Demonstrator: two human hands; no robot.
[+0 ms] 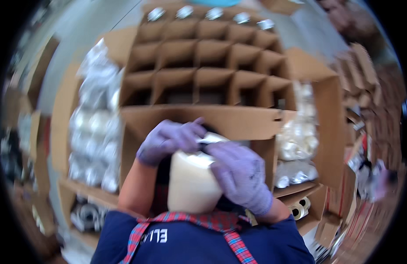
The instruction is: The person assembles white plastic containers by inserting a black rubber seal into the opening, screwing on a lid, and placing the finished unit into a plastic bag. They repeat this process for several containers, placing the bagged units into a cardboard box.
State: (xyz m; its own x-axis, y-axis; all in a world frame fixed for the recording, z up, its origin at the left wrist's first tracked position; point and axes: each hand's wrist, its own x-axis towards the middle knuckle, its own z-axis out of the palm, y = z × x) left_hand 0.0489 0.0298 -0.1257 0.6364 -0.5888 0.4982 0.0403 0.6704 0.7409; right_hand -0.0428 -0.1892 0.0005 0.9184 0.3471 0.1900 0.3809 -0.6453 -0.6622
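A large cream-coloured, smooth rounded container [192, 182] is upright close to my chest. My left hand [172, 138], in a purple glove, has its fingers bent over the top of it. My right hand [241, 174], gloved the same way, wraps its upper right side, with fingertips meeting the left ones at the top. A small dark piece [204, 147] shows between the fingertips; its kind is too blurred to tell. Just beyond my hands stands a cardboard box with a divider grid [197, 70]. Silver-topped items [214, 13] sit in its farthest row.
On the left, an open carton [65, 127] holds several clear plastic-wrapped items [93, 127]. Another carton [328, 127] on the right holds cream and clear-wrapped pieces [297, 141]. Rolls of tape or labels [300, 207] lie lower right. Stacked flat cardboard [386, 119] stands at the far right.
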